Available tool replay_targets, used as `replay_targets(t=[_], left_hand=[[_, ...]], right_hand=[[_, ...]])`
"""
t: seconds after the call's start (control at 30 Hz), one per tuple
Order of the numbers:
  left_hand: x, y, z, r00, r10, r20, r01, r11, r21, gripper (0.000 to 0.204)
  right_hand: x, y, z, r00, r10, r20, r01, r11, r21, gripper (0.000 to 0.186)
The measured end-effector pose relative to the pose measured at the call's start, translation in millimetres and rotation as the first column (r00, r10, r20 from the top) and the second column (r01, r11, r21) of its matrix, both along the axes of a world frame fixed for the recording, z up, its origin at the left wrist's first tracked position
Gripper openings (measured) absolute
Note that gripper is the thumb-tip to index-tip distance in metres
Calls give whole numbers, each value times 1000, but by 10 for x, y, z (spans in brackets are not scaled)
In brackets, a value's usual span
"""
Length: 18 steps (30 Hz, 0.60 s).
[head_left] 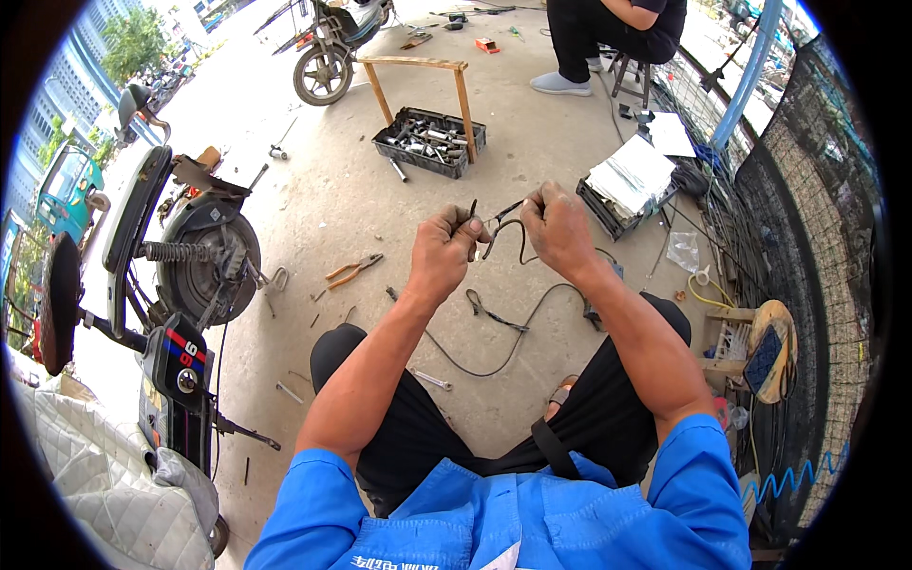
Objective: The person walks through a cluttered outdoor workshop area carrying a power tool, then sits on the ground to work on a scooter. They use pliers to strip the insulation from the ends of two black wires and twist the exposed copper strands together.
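My left hand point(445, 249) is closed, pinching a thin black cable between thumb and fingers, with a short dark end sticking up above it. Opposite it, my right hand point(559, 226) is closed on the same black cable point(521, 237), which loops between the two hands. Both hands are raised over the floor in front of my knees. More of the cable point(504, 363) runs down in a wide curve on the concrete. Orange-handled pliers point(354, 271) lie to the left of my left hand, and a wrench point(432, 380) lies between my knees.
A black crate of metal tools point(432, 142) with a wooden handle stands ahead. Left is an electric scooter point(195, 285). White papers point(632, 176) top a box at right, near a wooden stool point(746, 351). Another person point(617, 38) sits at the back; a second scooter point(328, 66) is parked there.
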<state>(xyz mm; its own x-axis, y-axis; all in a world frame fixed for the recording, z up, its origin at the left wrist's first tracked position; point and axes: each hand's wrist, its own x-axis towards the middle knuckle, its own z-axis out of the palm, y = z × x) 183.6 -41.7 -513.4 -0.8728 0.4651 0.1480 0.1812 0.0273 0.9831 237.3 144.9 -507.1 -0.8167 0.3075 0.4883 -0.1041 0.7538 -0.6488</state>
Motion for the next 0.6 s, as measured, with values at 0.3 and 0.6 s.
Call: replay_targets(t=[0.3,0.6], left_hand=[[4,-2,14,996,1,93,-8,997,71,17],[-9,-22,17,991,10,131,-23,994,103,16]], right_hand=[[-56,54,-15,998,-34,47,30,996,87,15],[-84,102,12,991,-106,75,90,977,193,15]])
